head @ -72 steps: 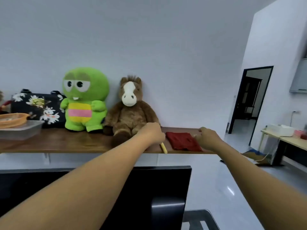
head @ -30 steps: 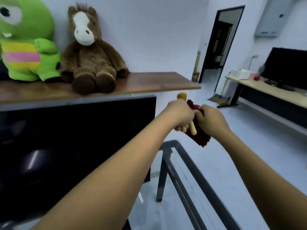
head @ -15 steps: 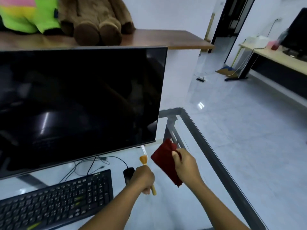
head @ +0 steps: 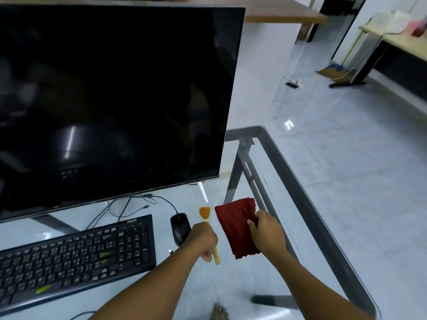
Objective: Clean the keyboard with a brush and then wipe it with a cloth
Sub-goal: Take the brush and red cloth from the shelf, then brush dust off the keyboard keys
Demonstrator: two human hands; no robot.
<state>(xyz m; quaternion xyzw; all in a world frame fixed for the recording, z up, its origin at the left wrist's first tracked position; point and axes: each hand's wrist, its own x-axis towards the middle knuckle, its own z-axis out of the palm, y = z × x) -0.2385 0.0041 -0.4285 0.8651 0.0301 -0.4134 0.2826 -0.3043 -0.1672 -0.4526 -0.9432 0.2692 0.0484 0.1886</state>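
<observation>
Legible text: one brand mark
"acer" on top edge of flat black plastic keyboard (head: 76, 257); key legends too blurred to read

Dark red cloth (head: 238, 229), orange-bristle yellow brush (head: 205, 213), blk keyboard (head: 74, 257).

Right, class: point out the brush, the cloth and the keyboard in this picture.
brush (head: 204, 212), head view, on its orange bristles.
cloth (head: 235, 229), head view, middle of the red fabric.
keyboard (head: 76, 255), head view, on its middle keys.
</observation>
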